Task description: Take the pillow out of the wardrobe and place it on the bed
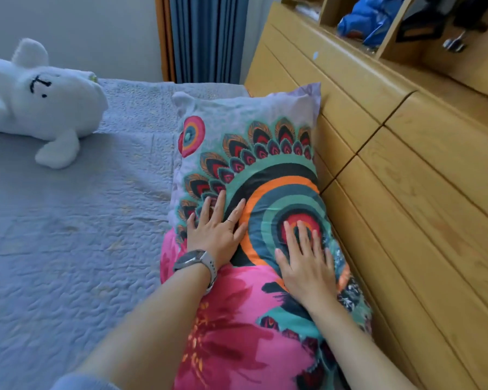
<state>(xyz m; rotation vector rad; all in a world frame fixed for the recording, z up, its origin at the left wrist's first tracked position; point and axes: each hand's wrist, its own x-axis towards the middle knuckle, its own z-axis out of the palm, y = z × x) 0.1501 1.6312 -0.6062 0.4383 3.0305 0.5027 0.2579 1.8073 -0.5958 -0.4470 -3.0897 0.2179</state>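
1. Counting one pillow (254, 175), I see it lying on the bed (68, 235), against the wooden headboard (406, 192).
2. My two hands, left hand (216, 230) and right hand (307, 266), press it, fingers (219, 204) spread flat, gripping nothing.
3. One white plush toy (37, 102) lies well apart.

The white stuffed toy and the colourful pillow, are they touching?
Apart. The head view shows bare bedspread between the white stuffed toy and the pillow.

The pillow (254, 175) runs off the bottom edge at 6 o'clock, and both hands cover patches of its print. The white plush toy (37, 99) is cut by the left edge at 9 o'clock. At 1 o'clock, the blue bundle (369, 21) and dark items in the wooden shelf (389, 32) are blurred and cropped, so I cannot tell what they are.
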